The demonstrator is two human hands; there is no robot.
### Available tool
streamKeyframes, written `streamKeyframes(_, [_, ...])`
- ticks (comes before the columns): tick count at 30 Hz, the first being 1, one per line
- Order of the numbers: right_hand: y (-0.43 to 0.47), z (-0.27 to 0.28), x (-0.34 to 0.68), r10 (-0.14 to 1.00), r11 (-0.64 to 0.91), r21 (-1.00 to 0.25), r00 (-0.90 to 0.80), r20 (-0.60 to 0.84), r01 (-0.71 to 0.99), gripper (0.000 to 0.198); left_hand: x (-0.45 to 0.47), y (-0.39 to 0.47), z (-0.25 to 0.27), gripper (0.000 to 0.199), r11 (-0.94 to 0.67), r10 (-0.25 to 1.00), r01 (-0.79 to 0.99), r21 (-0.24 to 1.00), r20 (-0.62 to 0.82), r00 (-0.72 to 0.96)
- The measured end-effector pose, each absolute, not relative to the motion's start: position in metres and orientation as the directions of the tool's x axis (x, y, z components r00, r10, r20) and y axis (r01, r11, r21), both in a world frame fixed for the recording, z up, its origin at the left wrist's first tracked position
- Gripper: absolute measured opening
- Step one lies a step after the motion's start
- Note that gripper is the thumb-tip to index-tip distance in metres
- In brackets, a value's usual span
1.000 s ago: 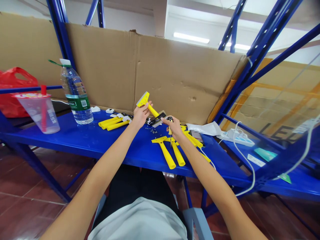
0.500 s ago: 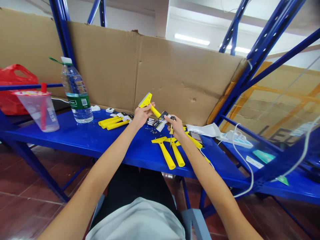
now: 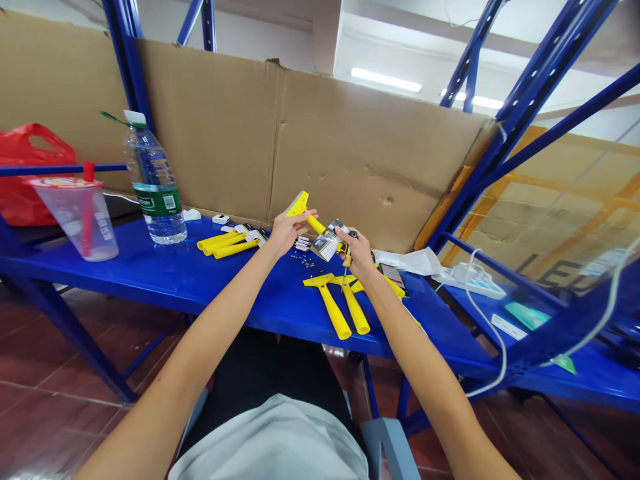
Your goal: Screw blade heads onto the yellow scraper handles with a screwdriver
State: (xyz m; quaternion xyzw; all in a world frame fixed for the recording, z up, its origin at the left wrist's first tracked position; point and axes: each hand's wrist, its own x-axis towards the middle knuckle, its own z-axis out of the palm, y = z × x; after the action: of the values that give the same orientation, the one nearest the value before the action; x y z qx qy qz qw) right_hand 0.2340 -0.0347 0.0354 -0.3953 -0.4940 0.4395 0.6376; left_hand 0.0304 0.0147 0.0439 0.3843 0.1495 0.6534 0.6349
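My left hand [image 3: 284, 235] is closed on a yellow scraper [image 3: 299, 205] just below its wide head, which points up and left. The scraper's handle runs down to the right, into a black-and-white printed card package [image 3: 327, 243]. My right hand [image 3: 360, 252] pinches that package and also keeps a screwdriver [image 3: 347, 259] in its grip, shaft pointing down. Below the right hand, several yellow scrapers [image 3: 334, 312] lie with handles toward me. Left of my left hand rest several scrapers [image 3: 235, 249] with cards on their heads.
Small loose bits [image 3: 306, 260] are scattered on the blue table [image 3: 165, 283]. A water bottle [image 3: 159, 193] and a plastic cup [image 3: 75, 220] with a red straw stand at left. Cardboard [image 3: 350, 153] walls the back. A power strip [image 3: 473, 280] and white cable [image 3: 470, 320] lie right.
Both hands have shifted slightly down and to the right with the scraper. The card package now sits a little further right, its printed face turned more toward me.
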Motion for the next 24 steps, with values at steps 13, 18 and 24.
streamKeyframes(13, [-0.043, 0.037, 0.223, 0.963, 0.269, -0.956, 0.066, 0.263, -0.117, 0.069, 0.032, 0.020, 0.039, 0.019, -0.146, 0.962, -0.786, 0.601, 0.272, 0.029])
streamKeyframes(18, [-0.046, 0.037, 0.224, 0.961, 0.276, -0.955, 0.011, 0.276, -0.107, 0.064, 0.025, 0.022, 0.043, 0.036, -0.211, 0.949, -0.825, 0.525, 0.314, -0.043])
streamKeyframes(24, [-0.045, 0.038, 0.226, 0.956, 0.291, -0.951, -0.018, 0.294, -0.102, 0.060, 0.027, 0.019, 0.046, 0.043, -0.201, 0.944, -0.810, 0.550, 0.329, -0.011])
